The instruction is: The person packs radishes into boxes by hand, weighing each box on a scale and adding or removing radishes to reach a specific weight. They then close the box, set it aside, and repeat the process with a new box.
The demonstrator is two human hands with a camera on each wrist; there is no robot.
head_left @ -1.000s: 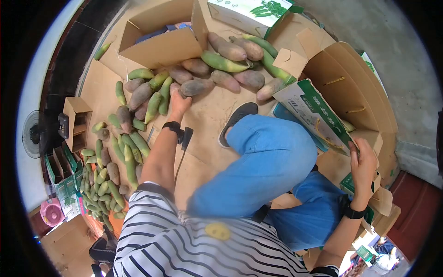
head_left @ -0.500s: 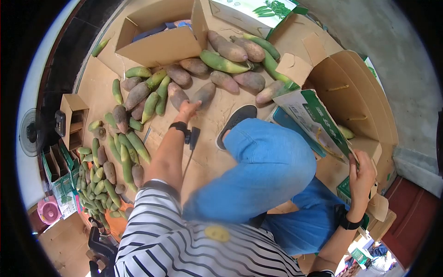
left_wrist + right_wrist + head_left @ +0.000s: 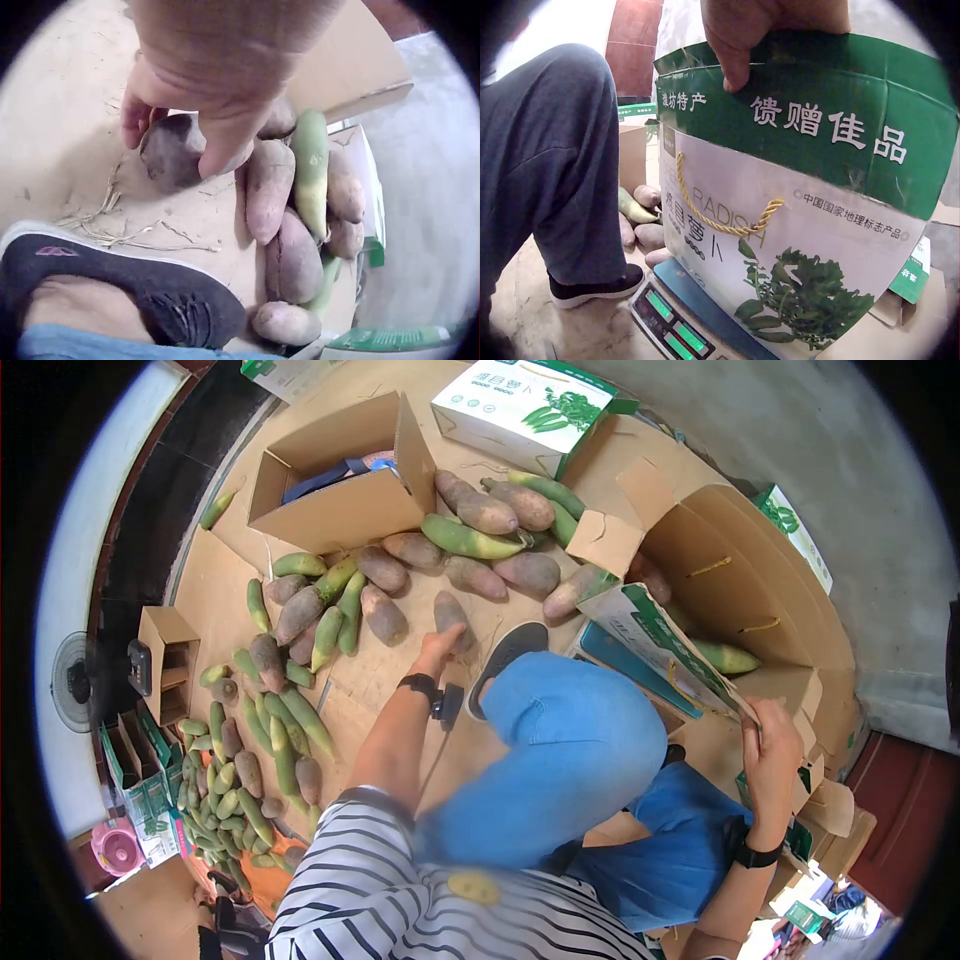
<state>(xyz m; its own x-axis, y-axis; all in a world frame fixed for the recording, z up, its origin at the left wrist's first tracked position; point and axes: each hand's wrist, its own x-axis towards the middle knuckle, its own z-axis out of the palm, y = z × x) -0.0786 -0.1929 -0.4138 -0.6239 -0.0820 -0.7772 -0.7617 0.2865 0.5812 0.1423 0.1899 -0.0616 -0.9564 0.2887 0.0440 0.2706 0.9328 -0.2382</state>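
My left hand [image 3: 436,652] grips a dusky purple radish [image 3: 450,610], thumb on one side and fingers on the other in the left wrist view. The radish is over the cardboard floor, just beyond the toe of a dark shoe [image 3: 508,655]. My right hand [image 3: 772,748] pinches the edge of the green-and-white radish carton [image 3: 795,195], its thumb on the printed outer face. Under that carton is a digital scale [image 3: 676,321] with lit green displays. Inside the open carton lies a green radish [image 3: 725,657]; part of a purple one [image 3: 650,575] shows farther in.
Large purple and green radishes [image 3: 478,576] lie in a row beyond the left hand. A pile of smaller ones [image 3: 230,800] spreads to the left. An open brown box [image 3: 340,515] and a white radish carton [image 3: 520,410] stand behind. The bent knee [image 3: 570,720] is between both arms.
My left hand has gone from the radishes by the row to gripping one purple radish and drawing it nearer the shoe. The right hand keeps its hold on the carton edge.
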